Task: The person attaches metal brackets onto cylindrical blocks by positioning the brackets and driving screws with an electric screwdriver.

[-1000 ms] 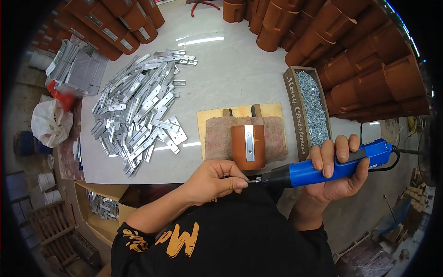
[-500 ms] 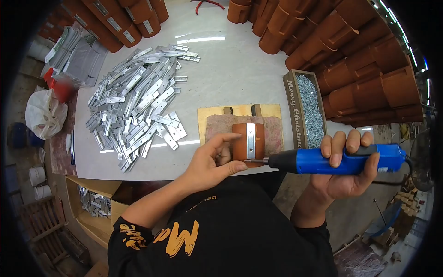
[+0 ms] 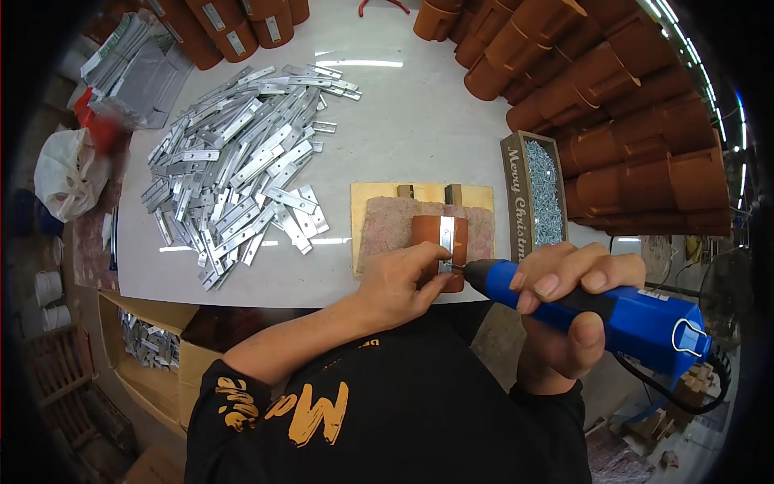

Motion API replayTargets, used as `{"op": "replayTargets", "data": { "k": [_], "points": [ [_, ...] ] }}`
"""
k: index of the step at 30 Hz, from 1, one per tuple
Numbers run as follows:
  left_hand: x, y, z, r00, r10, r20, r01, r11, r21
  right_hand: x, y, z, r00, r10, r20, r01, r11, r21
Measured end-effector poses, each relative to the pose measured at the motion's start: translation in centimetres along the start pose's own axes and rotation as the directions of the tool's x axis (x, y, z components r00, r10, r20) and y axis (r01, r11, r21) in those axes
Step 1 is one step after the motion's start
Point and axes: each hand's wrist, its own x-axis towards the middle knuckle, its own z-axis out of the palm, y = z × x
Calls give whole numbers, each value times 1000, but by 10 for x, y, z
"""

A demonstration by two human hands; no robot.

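In my right hand [image 3: 576, 302] is a blue electric screwdriver [image 3: 655, 329], gripped around its body. Its bit points left and reaches the lower part of a metal strip [image 3: 447, 234]. The strip lies lengthwise on a curved terracotta piece [image 3: 459, 242]. At the bit's tip, the thumb and forefinger of my left hand [image 3: 399, 282] are pinched together. Whatever small thing they hold there is too small to make out. Beneath the terracotta piece is a pinkish carpet pad [image 3: 387, 226] on a yellowish board [image 3: 359, 198].
A heap of metal strips [image 3: 242, 161] covers the table's left side. Right of the board stands a wooden box [image 3: 516, 194] full of screws [image 3: 544, 194]. Terracotta pieces [image 3: 613, 121] are stacked behind it. Below left sits a cardboard box [image 3: 193, 367] with more metal pieces.
My left thumb and forefinger have closed from a spread pose beside the terracotta piece to a pinch over the strip. The screwdriver has tilted, its rear end now lower and its bit higher.
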Motion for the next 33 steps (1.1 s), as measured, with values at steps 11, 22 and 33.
{"op": "replayTargets", "data": {
  "k": [11, 22, 33],
  "points": [
    [1, -12, 9, 991, 117, -59, -113, 991, 64, 9, 10, 0, 996, 72, 45, -70, 997, -42],
    [0, -18, 11, 975, 215, -62, -206, 971, 121, 13, 12, 4, 995, 77, 56, -75, 996, -39],
    [1, -21, 14, 966, 250, -59, -240, 961, 140, 13, 17, 6, 995, 76, 64, -71, 995, -76]
  ]
}}
